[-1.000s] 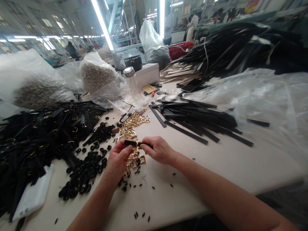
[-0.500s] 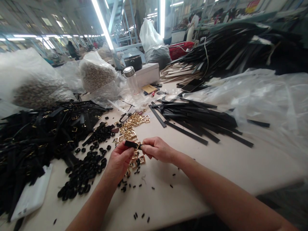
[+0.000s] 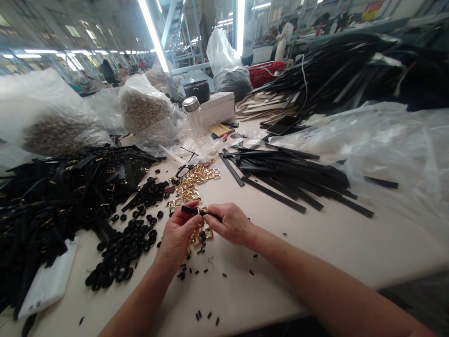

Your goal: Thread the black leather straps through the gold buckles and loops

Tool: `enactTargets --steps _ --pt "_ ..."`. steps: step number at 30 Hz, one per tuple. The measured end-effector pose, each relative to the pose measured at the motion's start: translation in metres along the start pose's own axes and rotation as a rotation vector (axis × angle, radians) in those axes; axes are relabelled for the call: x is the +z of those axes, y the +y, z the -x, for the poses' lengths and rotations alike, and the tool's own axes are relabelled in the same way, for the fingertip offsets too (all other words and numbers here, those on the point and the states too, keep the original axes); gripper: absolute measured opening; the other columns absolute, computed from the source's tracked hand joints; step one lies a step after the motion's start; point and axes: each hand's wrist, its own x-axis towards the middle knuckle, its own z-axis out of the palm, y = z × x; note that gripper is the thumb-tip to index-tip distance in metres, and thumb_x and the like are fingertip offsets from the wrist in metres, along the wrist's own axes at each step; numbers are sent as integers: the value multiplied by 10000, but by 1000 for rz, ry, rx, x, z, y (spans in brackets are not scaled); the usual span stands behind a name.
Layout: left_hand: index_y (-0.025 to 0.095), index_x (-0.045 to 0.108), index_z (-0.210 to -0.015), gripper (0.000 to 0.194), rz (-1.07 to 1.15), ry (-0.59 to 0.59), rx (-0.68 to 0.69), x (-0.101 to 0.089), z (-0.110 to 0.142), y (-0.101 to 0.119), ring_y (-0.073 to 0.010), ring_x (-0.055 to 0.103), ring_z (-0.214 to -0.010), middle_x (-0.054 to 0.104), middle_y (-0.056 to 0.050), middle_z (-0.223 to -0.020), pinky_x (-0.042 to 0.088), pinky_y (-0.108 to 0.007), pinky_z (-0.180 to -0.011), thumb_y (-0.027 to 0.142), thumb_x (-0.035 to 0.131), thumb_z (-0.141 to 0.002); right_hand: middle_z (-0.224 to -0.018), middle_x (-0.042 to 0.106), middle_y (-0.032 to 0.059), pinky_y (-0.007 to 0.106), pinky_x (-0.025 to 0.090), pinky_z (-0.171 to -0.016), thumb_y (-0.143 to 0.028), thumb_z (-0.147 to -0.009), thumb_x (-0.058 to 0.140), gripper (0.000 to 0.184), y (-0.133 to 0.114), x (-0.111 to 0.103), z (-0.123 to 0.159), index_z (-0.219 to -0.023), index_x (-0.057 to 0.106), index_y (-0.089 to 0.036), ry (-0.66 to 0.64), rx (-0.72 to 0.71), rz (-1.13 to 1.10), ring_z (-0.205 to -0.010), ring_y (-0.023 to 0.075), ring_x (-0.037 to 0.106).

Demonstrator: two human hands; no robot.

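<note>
Both hands meet over the middle of the table on a short black strap (image 3: 190, 210). My left hand (image 3: 178, 230) is closed on its left part, thumb pressed near the middle. My right hand (image 3: 229, 223) pinches the right part, which runs back under the fingers. Whether a buckle sits on the strap between the hands is too small to tell. Gold buckles (image 3: 191, 185) lie in a heap just behind and beneath the hands. Black loops (image 3: 124, 250) are piled left of my left hand. Small black bits (image 3: 224, 275) are scattered in front.
Black straps with gold buckles (image 3: 45, 187) cover the table's left, beside a white block (image 3: 49, 281). Loose black strips (image 3: 291, 173) and plastic sheeting (image 3: 403, 140) lie right. Behind stand a glass bottle (image 3: 193, 119), a white box (image 3: 220, 107) and filled bags (image 3: 145, 107).
My right hand has turned and closed further over the strap, with a length of it now showing along its fingers. The left hand keeps its grip. The view has shifted slightly.
</note>
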Motion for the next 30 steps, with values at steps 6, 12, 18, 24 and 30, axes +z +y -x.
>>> enactTargets --steps 6,12,18,24,30 --pt "179 720 -961 322 -134 -18 84 -9 -1 2 -112 691 -728 748 -22 -869 557 -197 -686 256 839 -671 -644 588 -23 210 318 -563 -318 -927 532 240 -2 -3 1 -777 646 -170 13 34 -41 -573 89 486" --pt "201 689 -1012 377 -238 -107 189 -11 -1 1 -142 702 -812 753 -27 -918 566 -234 -748 203 840 -667 -644 600 -26 205 343 -571 -277 -895 572 172 -1 0 2 -796 666 -173 73 44 -94 -588 93 515" --pt "190 695 -995 333 -281 -80 240 -11 1 1 -155 710 -842 757 -39 -942 573 -255 -784 216 824 -689 -611 593 -37 185 357 -543 -255 -906 540 186 1 1 2 -777 636 -163 -8 54 -242 -551 80 514" --pt "173 702 -987 323 -316 -46 264 -11 3 2 -161 715 -861 758 -46 -943 570 -247 -808 222 820 -690 -630 588 -33 186 364 -557 -247 -886 563 155 -1 -3 1 -774 629 -163 1 16 -214 -565 76 501" --pt "184 677 -979 304 -348 -15 340 -10 5 3 -169 721 -776 753 -34 -858 589 -253 -724 240 801 -707 -524 534 -59 165 302 -408 -354 -886 550 241 -3 -6 -1 -737 561 -165 -221 259 -642 -407 54 418"
